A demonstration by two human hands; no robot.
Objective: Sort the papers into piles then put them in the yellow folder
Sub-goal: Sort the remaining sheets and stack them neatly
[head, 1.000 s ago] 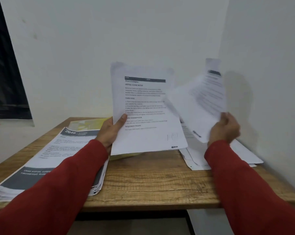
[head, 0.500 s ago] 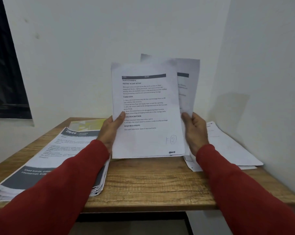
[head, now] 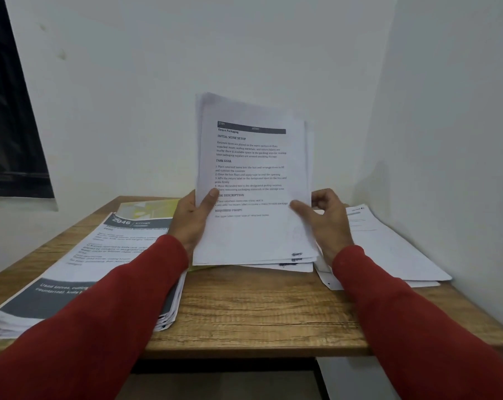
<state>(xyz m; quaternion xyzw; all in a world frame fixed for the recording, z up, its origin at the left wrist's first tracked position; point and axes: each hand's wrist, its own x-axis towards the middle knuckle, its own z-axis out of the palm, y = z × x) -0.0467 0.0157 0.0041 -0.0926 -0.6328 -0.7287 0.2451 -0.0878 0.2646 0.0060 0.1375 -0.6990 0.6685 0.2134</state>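
I hold a small stack of printed white sheets upright over the middle of the wooden table. My left hand grips its left edge, thumb on the front page. My right hand is at the stack's right edge, thumb on the front and fingers curled behind. A thick pile of papers with grey headers lies at the left. A thinner loose pile lies at the right by the wall. The yellow folder peeks out behind the left pile, mostly hidden.
White walls close the table in at the back and right. A dark window is at the far left. The table's front edge runs below my sleeves.
My right hand brought its separate sheet leftwards and tucked it behind the sheets in my left hand. The sheets now form one stack, tilted slightly, with their bottom edge lower near the table.
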